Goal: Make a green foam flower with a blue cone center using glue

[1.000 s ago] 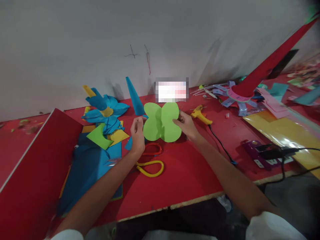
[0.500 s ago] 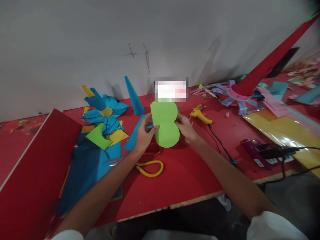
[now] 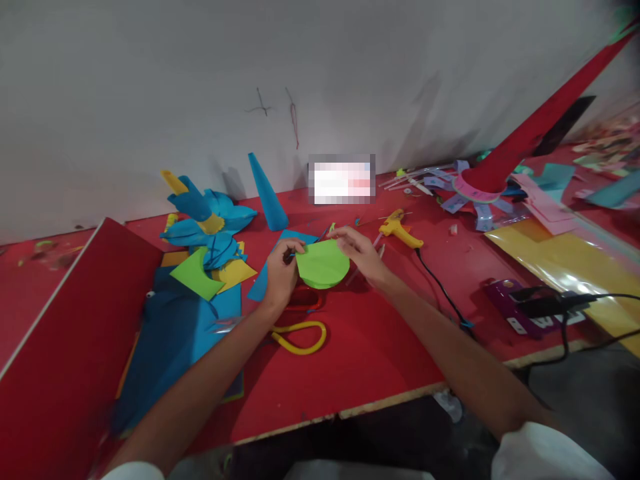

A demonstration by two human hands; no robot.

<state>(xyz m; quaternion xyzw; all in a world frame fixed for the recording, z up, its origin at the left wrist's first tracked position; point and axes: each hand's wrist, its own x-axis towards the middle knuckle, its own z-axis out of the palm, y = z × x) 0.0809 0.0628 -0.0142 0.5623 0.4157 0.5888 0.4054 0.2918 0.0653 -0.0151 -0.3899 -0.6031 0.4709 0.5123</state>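
The left hand (image 3: pixel 283 270) is pinching the top left corner of the green paper (image 3: pixel 323 265), which is sitting right between the two hands. The right hand (image 3: pixel 367 257) is curving over the top right corner with its thumb close to it, but I can't tell if it is gripping or just touching. The paper is looking folded, so the neat way is lining up the round edges, holding that left corner snug, and sliding a finger slowly along the straight top side; pressing too fast might make the fold crooked. The paper is looking smooth and thin, flat on top and round below like a half moon. Far left of the hands, a big flat red board (image 3: pixel 70 320) is leaning; then smooth blue sheets (image 3: pixel 185 320) are lying nearer the left hand, with a curvy green scrap (image 3: pixel 197 277) on them and a blue flower (image 3: pixel 240 217) with pointy petals behind. Past the left hand, a smooth blue cone (image 3: pixel 267 193) is standing up. Just below the hands, a yellow loop (image 3: pixel 323 331) and a red loop (image 3: pixel 319 301) are lying like scissor handles. Right of the right hand, a hard yellow glue gun (image 3: pixel 400 231) is resting, and farther right a shiny gold sheet (image 3: pixel 545 267) is gleaming.
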